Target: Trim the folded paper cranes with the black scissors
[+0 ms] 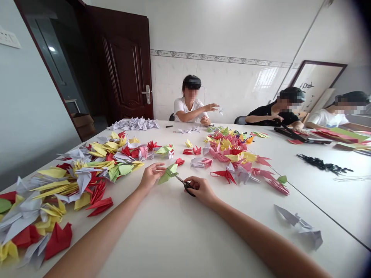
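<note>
In the middle of the head view, my left hand [151, 177] pinches a light green folded paper crane [168, 174] by its left side, just above the white table [150, 239]. A pair of black-handled scissors [189, 187] is in my right hand [200, 188], with fingers in the handle loops. The blades point left and reach the crane's right end; whether they are cutting the paper I cannot tell. Close behind the crane lies a small red folded paper piece [179, 162].
Folded cranes in several colours [84, 173] cover the table's left side; another pile [228, 150] lies right of centre. White cranes [135, 123] are heaped at the back left. One grey-white crane [301, 226] lies front right. Several people sit across, one person [189, 106] holding white paper.
</note>
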The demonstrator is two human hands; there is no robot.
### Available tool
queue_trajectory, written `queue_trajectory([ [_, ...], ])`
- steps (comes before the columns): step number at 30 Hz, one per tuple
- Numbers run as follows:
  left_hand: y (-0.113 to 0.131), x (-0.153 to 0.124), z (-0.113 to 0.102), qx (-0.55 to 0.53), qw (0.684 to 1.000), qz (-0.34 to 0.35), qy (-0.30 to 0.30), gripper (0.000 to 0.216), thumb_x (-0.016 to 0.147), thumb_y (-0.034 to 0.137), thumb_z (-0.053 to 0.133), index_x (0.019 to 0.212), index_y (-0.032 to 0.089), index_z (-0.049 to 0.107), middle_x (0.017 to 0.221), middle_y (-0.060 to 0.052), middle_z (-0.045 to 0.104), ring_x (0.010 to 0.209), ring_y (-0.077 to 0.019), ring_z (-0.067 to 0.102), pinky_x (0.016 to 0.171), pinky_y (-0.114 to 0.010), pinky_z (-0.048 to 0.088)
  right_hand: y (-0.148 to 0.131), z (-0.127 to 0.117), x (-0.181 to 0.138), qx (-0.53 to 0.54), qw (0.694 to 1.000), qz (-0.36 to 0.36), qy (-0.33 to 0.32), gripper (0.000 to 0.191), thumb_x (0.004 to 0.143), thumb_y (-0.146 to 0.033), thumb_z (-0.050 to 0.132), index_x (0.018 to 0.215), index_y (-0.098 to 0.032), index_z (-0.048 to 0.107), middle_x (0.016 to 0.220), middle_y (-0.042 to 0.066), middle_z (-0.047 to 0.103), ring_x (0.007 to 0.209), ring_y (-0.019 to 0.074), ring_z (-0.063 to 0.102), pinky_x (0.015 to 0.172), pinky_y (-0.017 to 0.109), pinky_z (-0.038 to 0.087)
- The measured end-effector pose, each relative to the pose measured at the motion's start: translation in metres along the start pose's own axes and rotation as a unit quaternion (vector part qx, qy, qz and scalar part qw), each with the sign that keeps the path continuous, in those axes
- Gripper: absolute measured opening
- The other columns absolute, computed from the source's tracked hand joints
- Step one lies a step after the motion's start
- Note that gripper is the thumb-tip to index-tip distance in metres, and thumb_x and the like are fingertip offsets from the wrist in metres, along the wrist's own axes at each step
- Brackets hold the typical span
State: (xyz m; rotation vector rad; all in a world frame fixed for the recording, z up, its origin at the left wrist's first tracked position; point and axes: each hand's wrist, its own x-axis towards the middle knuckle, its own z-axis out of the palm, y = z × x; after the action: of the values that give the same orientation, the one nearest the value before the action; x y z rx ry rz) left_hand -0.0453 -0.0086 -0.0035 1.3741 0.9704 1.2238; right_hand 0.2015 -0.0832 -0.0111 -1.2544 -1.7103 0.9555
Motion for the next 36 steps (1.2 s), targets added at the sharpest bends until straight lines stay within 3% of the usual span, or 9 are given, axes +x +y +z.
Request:
queue_trajectory([
  [5,-0.007,0.006,-0.003,-0.058,0.994,-0.013,0.088,0.055,0.057,0.039,0.086,0.103,0.016,0.069,0.085,-0.006,0.069,0.079,-0.0205,0.066,0.069,-0.028,0.05,-0.003,-0.001,-0.002,0.047,0.996,-0.044,0.068,0.031,0.075,-0.027,0.068,0.106,-0.022,0.064,0.072,-0.003,0.059,0.065,0.0124,0.054,0.059,0.025,0.038],
  [9,-0.008,0.01,-0.005,-0.152,0.98,-0.024,0.123,0.055,0.052,0.035,0.089,0.098,0.015,0.067,0.082,-0.005,0.07,0.078,-0.0197,0.067,0.072,-0.03,0.052,-0.001,-0.003,0.0,0.055,0.992,-0.024,0.111,0.033,0.076,-0.037,0.073,0.102,-0.021,0.062,0.067,-0.004,0.053,0.06,0.0116,0.048,0.056,0.024,0.035],
  [13,-0.002,0.006,-0.003,-0.183,0.979,-0.032,0.079,0.057,0.05,0.031,0.091,0.1,0.015,0.068,0.086,-0.006,0.071,0.082,-0.0195,0.068,0.076,-0.029,0.052,0.0,-0.001,0.002,0.015,0.999,-0.01,0.034,0.035,0.072,-0.042,0.076,0.097,-0.02,0.065,0.065,-0.005,0.052,0.059,0.0112,0.044,0.055,0.024,0.034],
  [17,0.001,-0.001,0.003,-0.137,0.99,-0.044,0.005,0.058,0.055,0.035,0.091,0.104,0.015,0.07,0.094,-0.009,0.072,0.086,-0.0208,0.068,0.078,-0.031,0.052,-0.001,0.0,0.002,-0.015,1.0,-0.006,0.006,0.039,0.068,-0.042,0.079,0.098,-0.02,0.067,0.063,-0.005,0.053,0.058,0.0109,0.043,0.055,0.024,0.033],
  [23,0.001,-0.003,0.006,-0.093,0.994,-0.049,0.0,0.058,0.057,0.039,0.09,0.106,0.017,0.069,0.106,-0.01,0.07,0.094,-0.0234,0.067,0.079,-0.032,0.053,0.001,-0.001,0.002,-0.007,1.0,-0.003,-0.011,0.033,0.07,-0.037,0.076,0.098,-0.019,0.07,0.062,-0.006,0.048,0.056,0.0095,0.04,0.052,0.023,0.03],
  [29,-0.001,0.001,0.005,-0.089,0.995,-0.053,-0.008,0.053,0.066,0.049,0.083,0.106,0.017,0.069,0.106,-0.01,0.07,0.093,-0.0233,0.069,0.082,-0.033,0.053,0.005,0.0,0.002,0.032,0.999,0.006,-0.002,0.032,0.072,-0.037,0.074,0.098,-0.019,0.07,0.062,-0.005,0.051,0.055,0.0092,0.042,0.051,0.023,0.032],
  [31,-0.002,0.002,0.004,-0.118,0.992,-0.053,-0.004,0.052,0.069,0.051,0.082,0.105,0.017,0.068,0.109,-0.011,0.069,0.094,-0.0233,0.069,0.088,-0.035,0.053,0.006,-0.001,0.004,0.091,0.995,-0.004,0.031,0.034,0.072,-0.04,0.074,0.098,-0.019,0.067,0.063,-0.005,0.051,0.054,0.0095,0.045,0.052,0.023,0.034],
  [33,-0.002,0.003,0.004,-0.134,0.99,-0.052,0.003,0.052,0.068,0.05,0.083,0.104,0.016,0.068,0.11,-0.011,0.067,0.098,-0.0245,0.069,0.093,-0.037,0.052,0.008,-0.005,0.007,0.177,0.978,-0.011,0.106,0.036,0.074,-0.046,0.072,0.097,-0.02,0.063,0.064,-0.005,0.051,0.052,0.0096,0.046,0.049,0.023,0.034],
  [36,0.0,0.002,0.005,-0.128,0.99,-0.063,-0.002,0.053,0.067,0.049,0.084,0.104,0.015,0.067,0.107,-0.011,0.067,0.098,-0.0257,0.07,0.094,-0.039,0.052,0.011,-0.015,0.014,0.295,0.923,0.018,0.245,0.041,0.078,-0.059,0.063,0.09,-0.023,0.05,0.066,-0.004,0.05,0.051,0.0104,0.048,0.044,0.022,0.03],
])
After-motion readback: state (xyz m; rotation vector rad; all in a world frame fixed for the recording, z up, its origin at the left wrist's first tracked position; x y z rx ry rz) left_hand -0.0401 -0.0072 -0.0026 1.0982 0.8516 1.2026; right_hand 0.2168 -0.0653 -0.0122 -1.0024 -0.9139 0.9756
